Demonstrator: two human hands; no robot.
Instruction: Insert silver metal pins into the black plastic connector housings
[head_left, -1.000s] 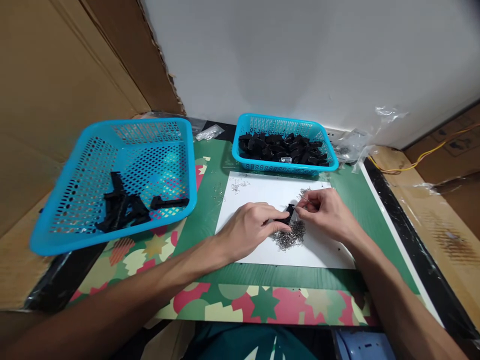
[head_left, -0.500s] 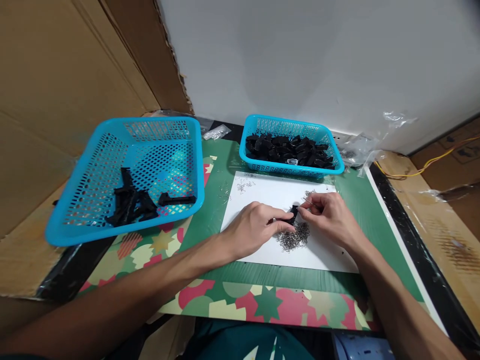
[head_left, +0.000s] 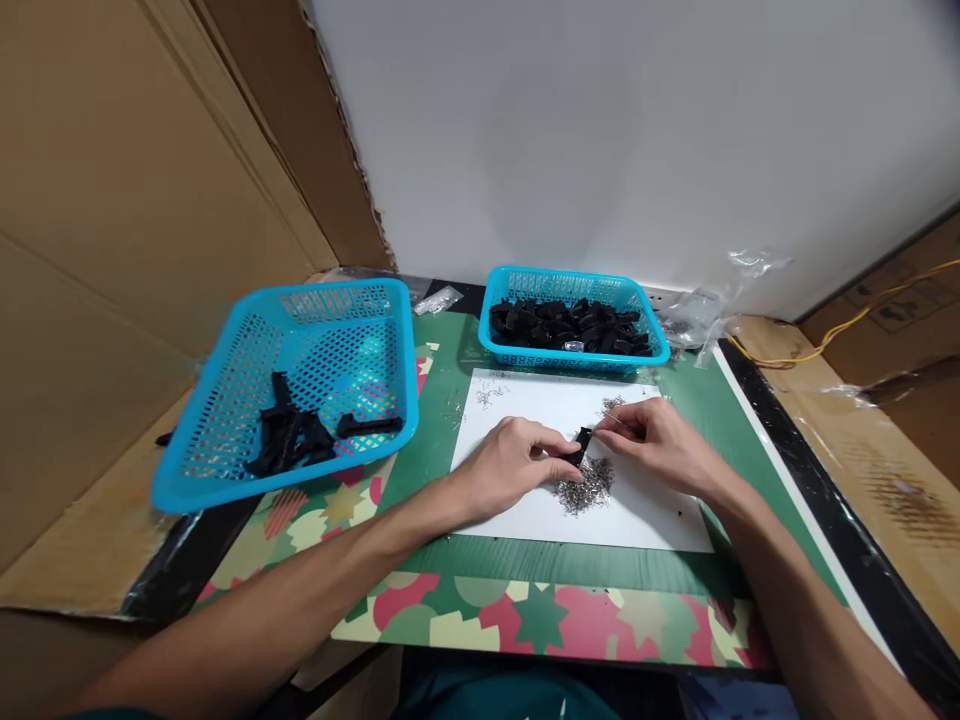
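Note:
My left hand (head_left: 517,462) pinches a small black plastic part (head_left: 580,446) between thumb and fingers, over the white sheet (head_left: 517,515). Close by on its right, my right hand (head_left: 656,436) is closed with thumb and forefinger together at the part's upper end. A thin metal tool (head_left: 613,417) sticks out of its fingers; its kind cannot be made out, and its tip is hard to see. Just below both hands lies a heap of small metal springs or clips (head_left: 586,487). A smaller cluster (head_left: 611,404) of them lies behind the right hand.
A large blue basket (head_left: 169,488) at left holds several long black parts (head_left: 292,435). At the back, a smaller blue basket (head_left: 574,358) is filled with black pieces (head_left: 570,322). Clear plastic bags (head_left: 694,318) and a yellow cable (head_left: 795,358) lie at right.
The view has shifted, so the baskets appear lower and the left basket farther right. The black part shows more plainly between my hands; both hands keep their grips.

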